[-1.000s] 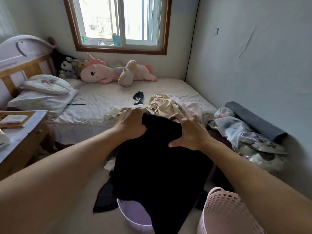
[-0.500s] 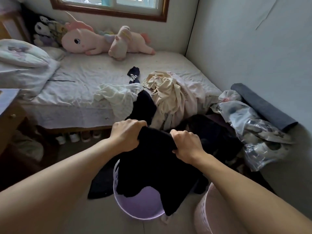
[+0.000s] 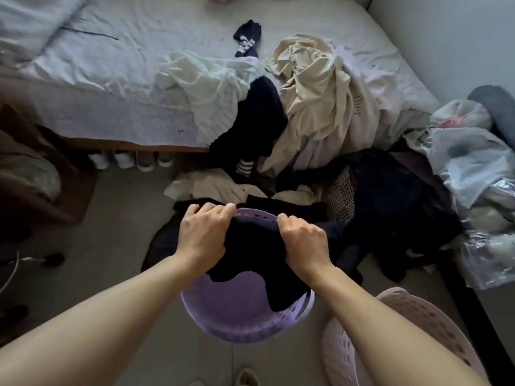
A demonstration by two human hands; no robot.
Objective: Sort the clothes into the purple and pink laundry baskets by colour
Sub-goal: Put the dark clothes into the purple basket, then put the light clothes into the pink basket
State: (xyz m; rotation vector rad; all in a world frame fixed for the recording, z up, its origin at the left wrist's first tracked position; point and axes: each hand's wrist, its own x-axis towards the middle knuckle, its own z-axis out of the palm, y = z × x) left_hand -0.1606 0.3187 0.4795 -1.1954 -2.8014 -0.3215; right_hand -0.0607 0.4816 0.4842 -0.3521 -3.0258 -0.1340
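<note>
Clothes lie heaped at the bed (image 3: pixel 117 87) edge, and I read the scene from my left. A white garment (image 3: pixel 211 79) drapes off the mattress, with a dark sock (image 3: pixel 246 37) behind it. My left hand (image 3: pixel 203 235) grips a black garment (image 3: pixel 256 254), fingers curled tight into the cloth. The garment hangs into the purple basket (image 3: pixel 237 316), draping over its right rim. My right hand (image 3: pixel 302 243) clamps the same garment's other end. A beige pile (image 3: pixel 315 87) sits on the bed beyond; dark clothes (image 3: pixel 395 207) spread on the floor to the right, possibly over a mesh hamper. The pink basket (image 3: pixel 362 344) stands just beside the purple one, at lower right. Plastic bags (image 3: pixel 471 162) lie against the wall.
</note>
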